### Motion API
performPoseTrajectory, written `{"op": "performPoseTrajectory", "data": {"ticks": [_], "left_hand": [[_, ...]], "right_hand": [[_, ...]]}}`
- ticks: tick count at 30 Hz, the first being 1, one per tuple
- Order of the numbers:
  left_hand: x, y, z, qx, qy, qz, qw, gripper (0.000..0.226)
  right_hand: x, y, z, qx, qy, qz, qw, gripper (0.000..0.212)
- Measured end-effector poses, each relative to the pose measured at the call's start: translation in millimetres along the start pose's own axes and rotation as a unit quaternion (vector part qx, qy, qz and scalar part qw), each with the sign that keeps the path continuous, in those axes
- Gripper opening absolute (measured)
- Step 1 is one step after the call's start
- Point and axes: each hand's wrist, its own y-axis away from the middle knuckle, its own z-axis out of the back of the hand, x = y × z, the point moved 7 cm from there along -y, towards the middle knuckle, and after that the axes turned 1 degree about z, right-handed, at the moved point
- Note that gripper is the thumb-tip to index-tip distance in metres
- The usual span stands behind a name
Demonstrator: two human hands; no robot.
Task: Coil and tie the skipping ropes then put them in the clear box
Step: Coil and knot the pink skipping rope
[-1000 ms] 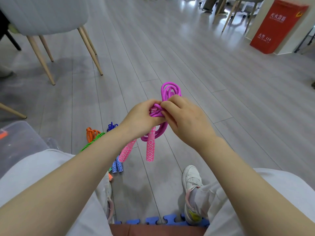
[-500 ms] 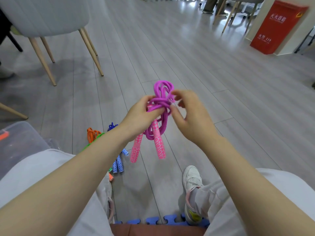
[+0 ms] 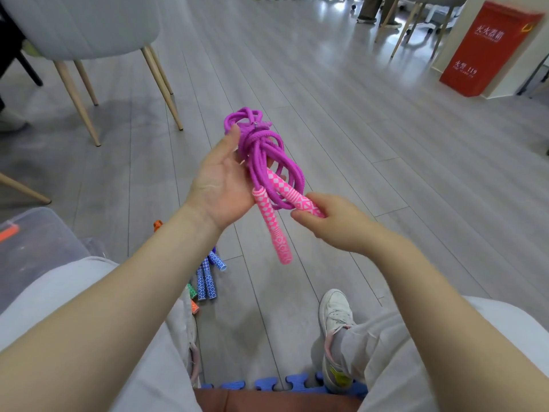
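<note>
Above the grey plank floor [image 3: 341, 120], right hand [image 3: 335, 223] pinching one pink patterned handle [image 3: 300, 199] of the coiled purple skipping rope [image 3: 261, 150]; left hand [image 3: 219, 185], palm up, fingers curled behind the bundle, cradling it. Lying near left on the floor, blue-handled ropes [image 3: 208, 275]; clear plastic box [image 3: 38, 242] sitting at far left.

red fire-extinguisher box [image 3: 489, 46] by the wall, top right, white Chinese chars near its top approx. "灭火器箱", lower down 2 white chars "火警" + no. "119", tiny line under that illegible, no other readable text
</note>
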Motion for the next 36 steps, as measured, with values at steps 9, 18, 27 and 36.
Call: {"op": "performPoseTrajectory", "data": {"ticks": [9, 18, 27, 36], "left_hand": [[-17.1, 5.3, 12.0, -0.098, -0.006, -0.006, 0.995, 0.02], [-19.0, -2.2, 21.0, -0.148, -0.074, -0.062, 0.984, 0.017], [-58.6, -3.7, 43.0, -0.204, -0.022, -0.146, 0.968, 0.039], [-84.3, 0.1, 43.9, -0.226, -0.016, -0.206, 0.952, 0.046]], "right_hand": [[-17.8, 10.8, 0.0, 0.167, -0.052, -0.02, 0.984, 0.01], [-7.1, -0.6, -14.0, -0.038, -0.023, -0.044, 0.998, 0.064], [-11.5, -5.6, 0.5, -0.079, 0.04, -0.05, 0.995, 0.061], [-26.3, -10.4, 1.7, -0.075, 0.023, -0.092, 0.993, 0.063]]}}
